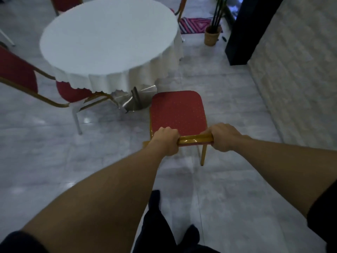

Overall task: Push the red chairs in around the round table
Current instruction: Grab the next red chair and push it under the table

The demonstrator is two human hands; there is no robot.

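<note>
A red chair (pixel 177 111) with a gold frame stands in front of me, its seat facing the round table (pixel 107 37) and its front edge near the table's metal base. My left hand (pixel 166 140) and my right hand (pixel 221 136) are both closed around the gold top rail of its backrest, one at each end. The table wears a white cloth that hangs down its sides. A second red chair (pixel 73 92) at the left has its seat partly under the cloth. Parts of two more red chairs (pixel 63 4) show behind the table.
A white brick wall (pixel 300 70) runs along the right, with a dark pillar (pixel 251 30) beyond it. A potted plant (pixel 212 34) and a striped pink mat (pixel 195 24) lie past the table. Grey tiled floor (pixel 237 110) surrounds the chair. My dark-clad legs show at the bottom.
</note>
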